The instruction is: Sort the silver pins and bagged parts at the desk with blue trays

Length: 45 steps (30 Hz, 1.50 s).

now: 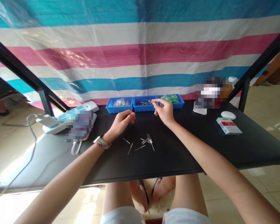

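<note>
My right hand (164, 110) pinches a blind rivet (148, 100) between thumb and fingertips, over the middle blue bin (143, 109). More metal rivets lie inside that bin. Curled closed, my left hand (122, 122) hovers in front of the left blue bin (119, 109); whatever its fingers hold, if anything, is hidden. Between my forearms, a small loose pile of rivets (148, 139) lies on the black tabletop (177, 149), with a few single ones to its left. Clear bagged pieces sit in the left bin, and a green bagged batch (171, 98) fills the right bin.
At the left stands a white power strip (78, 110) with a plugged-in charger (47, 121) and a cable trailing off the table. A small red-and-white box (228, 126) and a white rounded object (228, 115) lie at the right. A striped sheet (140, 56) hangs behind the bins.
</note>
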Tool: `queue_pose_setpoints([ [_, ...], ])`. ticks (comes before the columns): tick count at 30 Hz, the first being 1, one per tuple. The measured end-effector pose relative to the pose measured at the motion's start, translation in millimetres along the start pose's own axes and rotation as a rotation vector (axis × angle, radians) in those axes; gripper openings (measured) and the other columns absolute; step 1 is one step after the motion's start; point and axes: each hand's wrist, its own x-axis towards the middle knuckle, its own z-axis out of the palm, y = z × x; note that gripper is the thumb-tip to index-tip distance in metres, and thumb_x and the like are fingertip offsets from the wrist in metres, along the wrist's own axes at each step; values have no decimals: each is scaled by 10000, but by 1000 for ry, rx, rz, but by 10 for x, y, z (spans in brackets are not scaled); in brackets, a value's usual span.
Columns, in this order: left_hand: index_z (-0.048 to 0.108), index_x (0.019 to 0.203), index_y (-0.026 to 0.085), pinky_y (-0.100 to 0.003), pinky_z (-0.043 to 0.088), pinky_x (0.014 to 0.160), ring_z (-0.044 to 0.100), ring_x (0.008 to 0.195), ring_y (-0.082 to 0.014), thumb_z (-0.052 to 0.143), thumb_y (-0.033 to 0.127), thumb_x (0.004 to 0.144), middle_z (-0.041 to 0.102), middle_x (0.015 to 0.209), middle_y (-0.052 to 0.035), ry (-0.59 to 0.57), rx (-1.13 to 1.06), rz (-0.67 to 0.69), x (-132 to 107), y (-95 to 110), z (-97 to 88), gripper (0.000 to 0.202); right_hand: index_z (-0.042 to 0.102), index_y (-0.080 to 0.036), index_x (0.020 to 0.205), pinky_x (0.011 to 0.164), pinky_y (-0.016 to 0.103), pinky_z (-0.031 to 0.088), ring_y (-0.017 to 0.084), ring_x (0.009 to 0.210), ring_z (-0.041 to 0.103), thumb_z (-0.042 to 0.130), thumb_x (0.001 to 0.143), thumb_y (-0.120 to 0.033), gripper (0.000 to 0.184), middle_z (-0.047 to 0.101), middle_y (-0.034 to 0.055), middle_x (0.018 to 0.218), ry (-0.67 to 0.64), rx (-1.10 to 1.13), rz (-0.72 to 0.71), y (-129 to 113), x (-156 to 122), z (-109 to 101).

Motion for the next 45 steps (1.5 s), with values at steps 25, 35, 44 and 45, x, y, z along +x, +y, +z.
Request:
queue_pose_setpoints([
  [25, 648, 765, 178, -289, 471, 662, 592, 644, -163, 597, 467, 970, 620, 647, -17, 71, -73, -38, 41, -92, 19, 359, 767, -178, 840, 905, 360, 481, 230, 926, 597, 714, 942, -159, 116, 726, 71, 895, -693, -602, -549, -271, -746, 424],
  [35, 705, 851, 169, -291, 477, 727, 623, 764, -182, 675, 461, 911, 691, 798, -29, -90, 13, -22, 44, -94, 14, 299, 587, -213, 845, 744, 286, 490, 156, 757, 611, 678, 785, -85, 168, 654, -21, 799, -514, -188, -183, -36, -453, 304],
  [44, 746, 932, 170, -303, 501, 740, 656, 787, -201, 700, 519, 928, 733, 848, -52, -105, 59, 34, 21, -64, 28, 352, 602, -221, 883, 762, 316, 546, 160, 766, 650, 755, 764, -328, 221, 663, -14, 821, -369, 166, 70, 50, -322, 271],
  [45, 741, 908, 172, -300, 499, 733, 651, 780, -198, 686, 536, 942, 724, 830, -48, -90, 73, 36, 21, -71, 26, 370, 612, -218, 889, 774, 319, 552, 163, 777, 657, 770, 758, -335, 236, 671, -9, 827, -368, 187, 79, 52, -322, 275],
])
